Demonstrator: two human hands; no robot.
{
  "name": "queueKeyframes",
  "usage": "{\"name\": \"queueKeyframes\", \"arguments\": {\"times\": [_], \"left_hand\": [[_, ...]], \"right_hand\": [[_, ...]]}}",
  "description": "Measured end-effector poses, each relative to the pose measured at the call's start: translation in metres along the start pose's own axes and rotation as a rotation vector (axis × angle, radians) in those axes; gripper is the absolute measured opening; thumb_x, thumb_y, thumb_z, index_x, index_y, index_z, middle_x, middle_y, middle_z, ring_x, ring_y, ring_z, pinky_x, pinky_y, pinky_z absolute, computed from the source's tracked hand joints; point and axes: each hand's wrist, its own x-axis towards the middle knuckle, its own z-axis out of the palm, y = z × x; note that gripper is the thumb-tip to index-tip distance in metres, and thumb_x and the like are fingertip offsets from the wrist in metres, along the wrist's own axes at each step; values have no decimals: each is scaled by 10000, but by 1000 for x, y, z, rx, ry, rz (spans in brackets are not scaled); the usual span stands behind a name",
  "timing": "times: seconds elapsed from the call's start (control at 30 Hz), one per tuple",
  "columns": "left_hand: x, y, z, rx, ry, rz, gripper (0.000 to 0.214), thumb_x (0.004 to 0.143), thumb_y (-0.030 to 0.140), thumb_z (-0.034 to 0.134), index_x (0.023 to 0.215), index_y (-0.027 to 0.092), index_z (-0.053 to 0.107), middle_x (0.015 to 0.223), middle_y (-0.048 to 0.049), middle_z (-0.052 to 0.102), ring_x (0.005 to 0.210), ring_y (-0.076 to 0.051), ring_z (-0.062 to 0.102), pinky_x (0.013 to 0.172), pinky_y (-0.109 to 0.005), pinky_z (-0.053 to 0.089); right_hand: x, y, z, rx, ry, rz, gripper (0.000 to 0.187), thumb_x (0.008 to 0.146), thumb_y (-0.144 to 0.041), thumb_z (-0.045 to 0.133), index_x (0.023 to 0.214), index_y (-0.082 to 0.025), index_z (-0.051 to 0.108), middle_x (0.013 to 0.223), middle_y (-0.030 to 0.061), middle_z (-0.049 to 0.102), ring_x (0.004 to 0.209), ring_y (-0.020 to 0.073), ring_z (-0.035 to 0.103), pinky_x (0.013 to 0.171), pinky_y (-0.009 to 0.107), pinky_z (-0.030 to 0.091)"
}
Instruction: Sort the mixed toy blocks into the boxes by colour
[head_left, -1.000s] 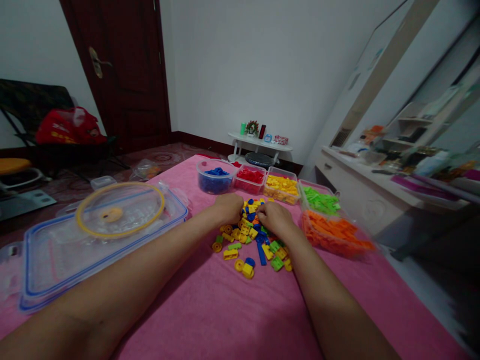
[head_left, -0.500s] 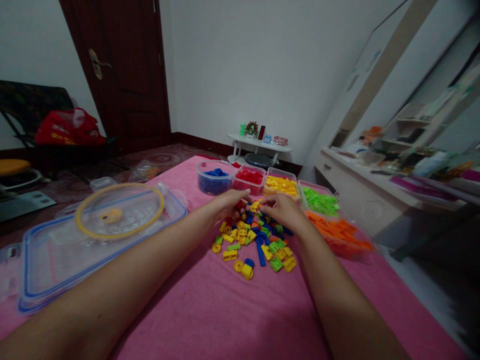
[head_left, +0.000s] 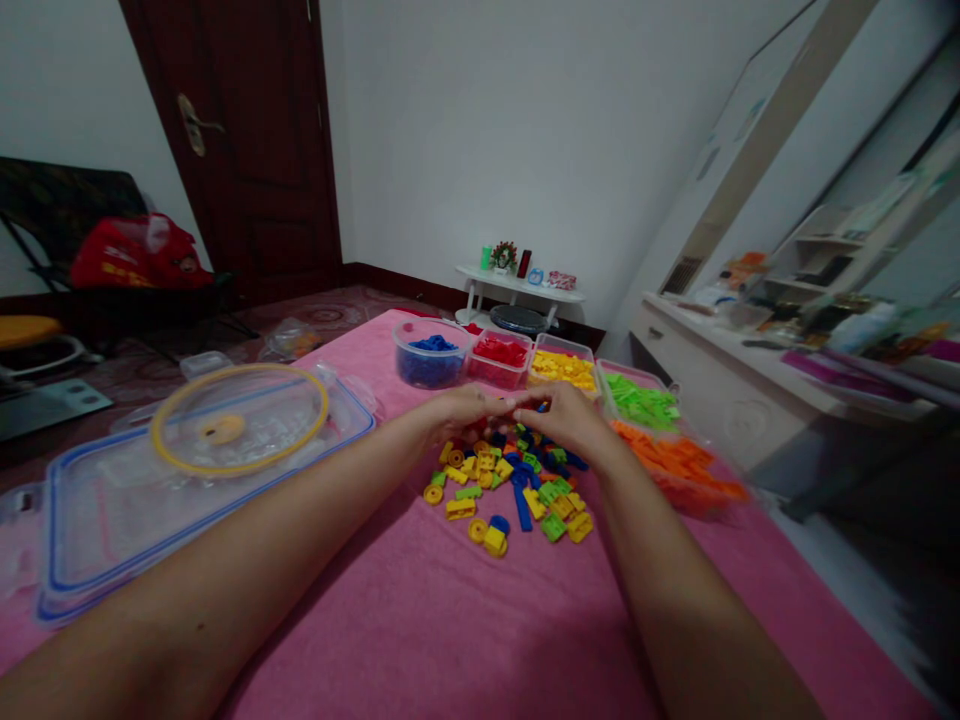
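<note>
My left hand (head_left: pixel 471 408) curls over the far side of a pile of toy building blocks (head_left: pixel 484 467), with a bit of red showing beneath its fingers. Its fingertips meet those of my right hand (head_left: pixel 564 412), which is bent with thumb and fingers pinched together. Whatever lies between the touching fingertips is hidden. The pile mixes yellow, green, blue and a few orange pieces, among them small wheels and a long blue strip (head_left: pixel 521 505). Just beyond my hands stand tubs of red blocks (head_left: pixel 500 352) and yellow blocks (head_left: pixel 564 371).
A round tub of blue pieces (head_left: pixel 431 365) stands back left. Green pieces (head_left: pixel 641 402) and orange pieces (head_left: pixel 679 462) fill containers at the right. A large blue-rimmed lid (head_left: pixel 112 520) and a round yellow-rimmed lid (head_left: pixel 240 470) lie left on the pink cloth (head_left: pixel 450 630).
My hands have come together above the pile. The left moved slightly right, and its fingertips now touch the right hand's. The loose blocks in front look unchanged.
</note>
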Motion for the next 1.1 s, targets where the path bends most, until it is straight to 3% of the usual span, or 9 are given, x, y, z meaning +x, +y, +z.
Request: {"name": "queueKeyframes", "arguments": {"times": [0.07,0.2,0.37,0.53,0.83,0.97,1.1], "left_hand": [[1,-3,-2,204,62,86,453,680,549,626,660,97,647,462,21,483,395,-53,345,407,-196,225],[-1,-3,0,521,-35,292,304,644,347,689,841,119,730,535,19,577,458,-60,403,458,-183,272],[-5,-5,11,785,72,348,231,612,215,680,829,182,752,638,-3,668,542,-89,481,499,-175,310],[-1,-10,12,888,50,370,199,644,245,625,775,151,742,651,-32,677,527,-115,508,487,-200,333],[-7,-5,17,883,38,357,164,622,140,553,660,140,713,600,-24,649,523,-99,509,492,-183,340],[-2,-3,14,616,78,274,161,637,123,535,670,108,691,575,-7,617,503,-80,483,485,-177,338],[-1,2,9,306,204,177,108,659,188,592,652,96,648,502,27,539,438,-51,408,438,-170,297]], "right_hand": [[-2,1,-3,-90,-31,53,203,728,-317,598,828,-211,739,766,25,715,701,155,623,587,219,415],[-6,0,-7,-206,-124,161,169,692,-306,625,784,-229,744,727,11,710,660,145,614,531,212,368],[-5,1,-6,-158,-116,202,148,702,-261,607,744,-187,727,690,20,697,634,132,605,518,202,362],[-2,3,-4,-75,-96,168,122,689,-216,594,691,-146,693,657,27,677,604,120,585,522,197,372],[-1,-3,-7,224,-101,170,115,682,-186,577,662,-106,657,574,12,615,517,92,515,483,188,366],[-3,-4,-12,298,-125,152,124,685,-199,586,685,-104,666,590,18,622,523,88,519,490,184,382],[-7,-6,-18,442,-226,94,213,707,-273,604,819,-116,696,661,33,667,557,105,567,508,195,418]]}}
